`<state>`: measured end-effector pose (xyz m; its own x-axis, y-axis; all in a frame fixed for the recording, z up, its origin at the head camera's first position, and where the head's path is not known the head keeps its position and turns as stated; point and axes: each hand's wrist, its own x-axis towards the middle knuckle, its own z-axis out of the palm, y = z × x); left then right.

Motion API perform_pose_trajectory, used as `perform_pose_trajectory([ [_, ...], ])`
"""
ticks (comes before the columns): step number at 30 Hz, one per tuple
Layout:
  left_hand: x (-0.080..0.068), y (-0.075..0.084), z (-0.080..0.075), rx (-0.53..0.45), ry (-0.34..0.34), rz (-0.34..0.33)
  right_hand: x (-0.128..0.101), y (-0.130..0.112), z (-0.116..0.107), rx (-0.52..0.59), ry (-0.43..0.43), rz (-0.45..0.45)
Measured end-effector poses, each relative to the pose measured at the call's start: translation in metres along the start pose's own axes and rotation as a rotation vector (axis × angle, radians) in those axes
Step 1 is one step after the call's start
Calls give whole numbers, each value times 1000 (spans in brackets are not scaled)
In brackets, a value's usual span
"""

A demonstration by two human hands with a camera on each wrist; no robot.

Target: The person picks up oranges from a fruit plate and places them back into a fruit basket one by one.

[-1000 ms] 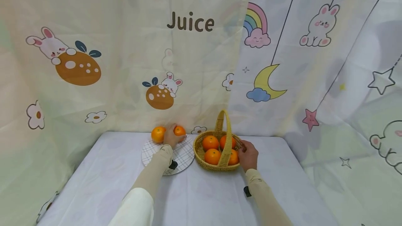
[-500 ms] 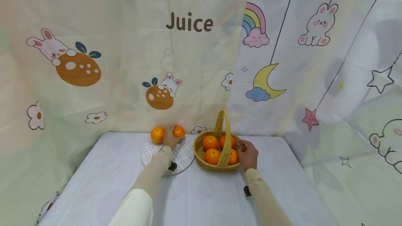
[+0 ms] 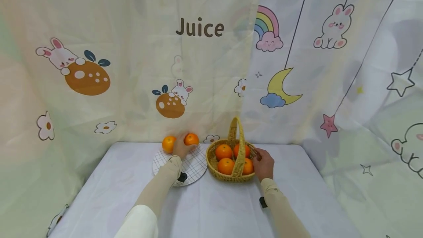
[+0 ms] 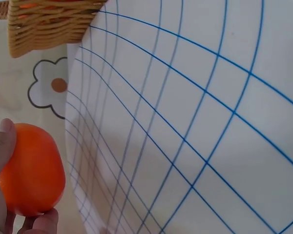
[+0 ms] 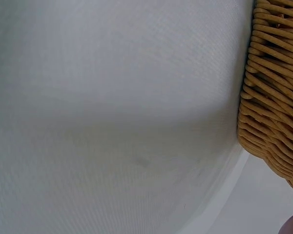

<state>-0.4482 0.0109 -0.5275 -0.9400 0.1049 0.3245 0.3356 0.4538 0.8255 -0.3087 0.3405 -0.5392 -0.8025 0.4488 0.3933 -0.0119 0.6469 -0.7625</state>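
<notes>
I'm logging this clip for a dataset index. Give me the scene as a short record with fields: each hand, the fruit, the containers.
left hand: grips an orange above the far edge of the plate
right hand: grips the basket's right rim
plate: round, white with blue grid, left of the basket
second orange: at the plate's far left edge
basket: woven, arched handle, four oranges inside
surface: table under a white cloth

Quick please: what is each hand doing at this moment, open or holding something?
Left hand: grips an orange over the checked plate.
Right hand: holds the wicker basket at its rim.
</notes>
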Motion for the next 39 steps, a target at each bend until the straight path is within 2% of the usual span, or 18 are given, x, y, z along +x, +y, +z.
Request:
perform_pose_trajectory([
  [6,1,16,0,0,-43,35,1,3,0,-18,9,0],
  [10,1,27,2,-26,-79,22,1,6,0,-18,15,2],
  [13,0,36,3,-23,-82,22,2,8,0,-19,17,-4],
  [19,-1,54,2,-77,-101,85,2,8,-1,-14,6,-1],
  [24,-1,61,5,-119,-142,116,1,5,-2,-2,5,1],
  [32,-4,66,14,-112,-208,133,-1,5,0,-15,-2,19],
  [39,-7,74,19,-107,-248,180,0,2,1,-4,6,-15],
])
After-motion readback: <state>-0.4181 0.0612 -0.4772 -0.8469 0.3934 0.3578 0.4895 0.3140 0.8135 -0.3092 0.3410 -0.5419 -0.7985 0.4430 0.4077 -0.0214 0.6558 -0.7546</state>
